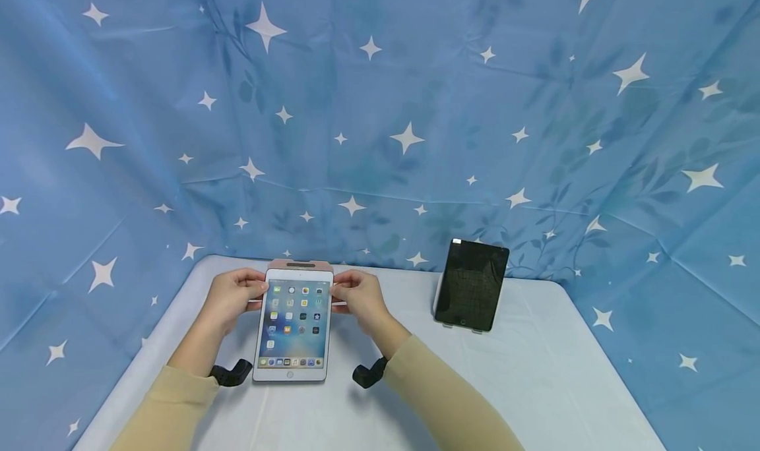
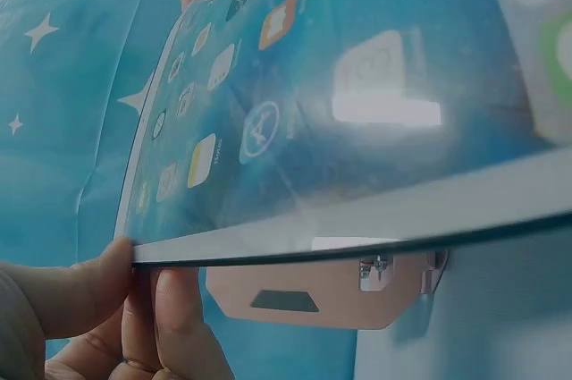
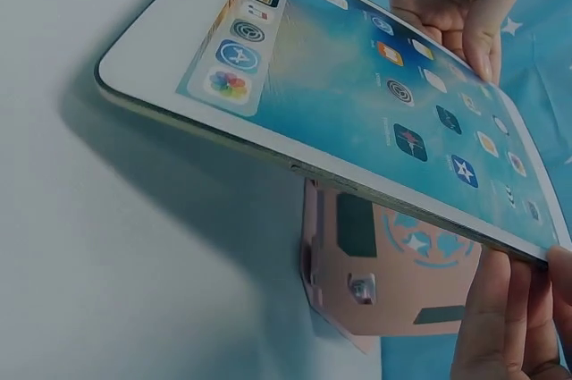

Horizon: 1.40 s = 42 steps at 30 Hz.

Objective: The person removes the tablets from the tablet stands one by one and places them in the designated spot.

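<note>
1 left hand [image 1: 230,299]: pinches the upper left edge of the white tablet [image 1: 293,326], thumb above, fingers beneath. 1 right hand [image 1: 363,299]: pinches the upper right edge likewise. White tablet: screen lit with app icons, home button toward the person, held tilted and raised over the table [image 1: 564,391], its shadow below. 2 tan sleeves [image 1: 451,398]; 2 black wrist mounts [image 1: 369,373].

1 pink stand [image 3: 411,282]: behind the white tablet, cut-outs and metal fittings; whether the 2 touch cannot be told. Table: white, smooth surface, far corners rounded. 1 black tablet [image 1: 472,285]: well to the right, screen dark, leaning back, 2 small tabs at its lower edge, support mostly hidden. 1 blue backdrop [image 1: 356,141]: creased, on 3 sides, printed with white 4-pointed stars and leafy sprigs.
</note>
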Each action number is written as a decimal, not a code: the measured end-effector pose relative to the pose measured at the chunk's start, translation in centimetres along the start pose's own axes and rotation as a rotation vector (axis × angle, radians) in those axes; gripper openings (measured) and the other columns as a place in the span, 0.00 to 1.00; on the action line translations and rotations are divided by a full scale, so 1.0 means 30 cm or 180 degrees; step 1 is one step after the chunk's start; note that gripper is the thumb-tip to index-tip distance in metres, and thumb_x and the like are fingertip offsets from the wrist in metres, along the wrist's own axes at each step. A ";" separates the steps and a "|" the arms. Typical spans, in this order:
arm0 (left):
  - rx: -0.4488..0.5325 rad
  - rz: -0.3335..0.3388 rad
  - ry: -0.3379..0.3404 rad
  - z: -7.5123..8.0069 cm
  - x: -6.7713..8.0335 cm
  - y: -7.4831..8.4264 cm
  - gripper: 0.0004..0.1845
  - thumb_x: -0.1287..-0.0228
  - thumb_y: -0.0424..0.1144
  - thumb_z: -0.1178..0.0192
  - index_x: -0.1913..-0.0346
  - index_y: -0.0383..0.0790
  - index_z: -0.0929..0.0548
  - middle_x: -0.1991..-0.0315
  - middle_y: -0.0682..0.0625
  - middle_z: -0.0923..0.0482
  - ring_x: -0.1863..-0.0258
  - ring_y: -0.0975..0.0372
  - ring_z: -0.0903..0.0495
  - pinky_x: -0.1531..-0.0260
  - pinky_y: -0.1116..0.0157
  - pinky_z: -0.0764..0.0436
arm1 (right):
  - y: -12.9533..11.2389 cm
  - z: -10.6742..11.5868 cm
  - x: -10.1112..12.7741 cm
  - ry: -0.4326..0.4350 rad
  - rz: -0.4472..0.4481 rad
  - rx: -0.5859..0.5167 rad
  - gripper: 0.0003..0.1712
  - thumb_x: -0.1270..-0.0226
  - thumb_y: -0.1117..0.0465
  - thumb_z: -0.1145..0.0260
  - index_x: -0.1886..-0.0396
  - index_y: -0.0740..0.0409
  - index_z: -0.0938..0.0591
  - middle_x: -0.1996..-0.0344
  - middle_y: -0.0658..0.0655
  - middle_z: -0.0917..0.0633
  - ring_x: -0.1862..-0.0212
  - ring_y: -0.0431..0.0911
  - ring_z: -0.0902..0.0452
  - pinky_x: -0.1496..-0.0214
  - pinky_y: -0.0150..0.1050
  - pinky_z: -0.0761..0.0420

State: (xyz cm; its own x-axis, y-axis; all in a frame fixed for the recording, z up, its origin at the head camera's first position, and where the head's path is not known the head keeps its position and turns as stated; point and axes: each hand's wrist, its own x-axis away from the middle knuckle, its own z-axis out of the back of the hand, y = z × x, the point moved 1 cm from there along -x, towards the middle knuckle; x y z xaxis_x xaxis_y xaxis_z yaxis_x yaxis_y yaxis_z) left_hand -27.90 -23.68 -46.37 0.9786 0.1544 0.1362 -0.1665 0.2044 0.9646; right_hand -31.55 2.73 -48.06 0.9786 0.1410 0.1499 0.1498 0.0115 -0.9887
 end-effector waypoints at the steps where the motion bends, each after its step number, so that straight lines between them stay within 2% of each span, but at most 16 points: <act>1: -0.0007 0.0014 -0.0008 0.000 0.004 -0.003 0.17 0.22 0.33 0.36 0.37 0.27 0.19 0.65 0.54 0.15 0.67 0.66 0.15 0.65 0.68 0.09 | 0.004 0.000 0.004 -0.0005 -0.0015 -0.0018 0.07 0.30 0.69 0.26 0.54 0.59 0.12 0.67 0.55 0.14 0.68 0.46 0.11 0.62 0.42 0.05; 13: 0.0021 0.0168 -0.0119 0.000 0.038 -0.069 0.15 0.24 0.31 0.36 0.40 0.27 0.20 0.66 0.55 0.15 0.67 0.65 0.16 0.67 0.68 0.10 | 0.064 -0.007 0.062 0.0001 -0.0173 0.0017 0.07 0.30 0.68 0.26 0.55 0.58 0.11 0.66 0.55 0.13 0.66 0.46 0.09 0.65 0.38 0.07; 19: -0.0088 0.0174 -0.0151 0.002 0.050 -0.102 0.14 0.25 0.31 0.36 0.42 0.27 0.20 0.65 0.54 0.14 0.66 0.63 0.16 0.69 0.67 0.10 | 0.107 -0.014 0.077 -0.0010 -0.0213 -0.0001 0.08 0.31 0.68 0.26 0.54 0.58 0.12 0.66 0.55 0.13 0.66 0.45 0.10 0.65 0.37 0.07; 30: -0.0184 0.0271 -0.0214 0.000 0.065 -0.141 0.14 0.25 0.32 0.37 0.42 0.29 0.20 0.64 0.51 0.15 0.65 0.61 0.17 0.70 0.66 0.11 | 0.147 -0.020 0.104 -0.0025 -0.0282 -0.0011 0.08 0.31 0.68 0.26 0.54 0.57 0.12 0.66 0.54 0.12 0.68 0.44 0.12 0.65 0.36 0.08; 42: -0.0135 0.0377 -0.0239 -0.002 0.074 -0.172 0.14 0.26 0.31 0.37 0.42 0.29 0.19 0.64 0.50 0.15 0.66 0.61 0.17 0.71 0.66 0.12 | 0.170 -0.025 0.119 -0.0019 -0.0355 0.0041 0.08 0.31 0.67 0.26 0.54 0.56 0.12 0.64 0.55 0.12 0.67 0.44 0.11 0.65 0.35 0.08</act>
State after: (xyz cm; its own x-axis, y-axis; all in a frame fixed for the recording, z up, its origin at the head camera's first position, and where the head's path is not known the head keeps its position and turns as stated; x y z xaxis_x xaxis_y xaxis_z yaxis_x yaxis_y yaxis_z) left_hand -24.88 -24.35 -51.07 0.9578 0.1074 0.2665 -0.2847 0.2299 0.9306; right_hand -27.18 2.54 -52.55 0.9551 0.1438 0.2590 0.2558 0.0402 -0.9659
